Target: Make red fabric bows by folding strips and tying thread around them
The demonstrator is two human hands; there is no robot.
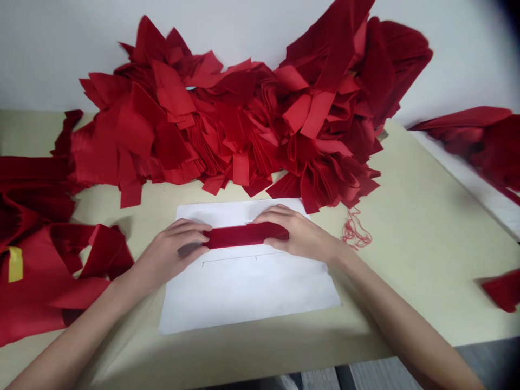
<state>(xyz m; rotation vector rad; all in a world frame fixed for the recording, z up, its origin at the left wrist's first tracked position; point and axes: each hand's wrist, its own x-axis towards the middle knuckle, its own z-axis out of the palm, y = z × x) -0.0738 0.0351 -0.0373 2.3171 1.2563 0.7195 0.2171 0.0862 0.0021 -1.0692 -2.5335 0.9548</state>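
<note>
Fabric strip (238,235) lies near the far edge of the paper (252,295), fingers of left hand (166,249) and right hand (298,233) gripping its ends; uneven pulling could skew it.

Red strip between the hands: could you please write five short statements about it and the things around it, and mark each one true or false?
1. Both the left hand and the right hand touch the red strip. True.
2. The drawn line is beyond the strip. False: it is on the near side.
3. The strip is over white paper. True.
4. The yellow piece is at the right. False: it is at the left.
5. A red heap lies beyond the paper. True.
</note>
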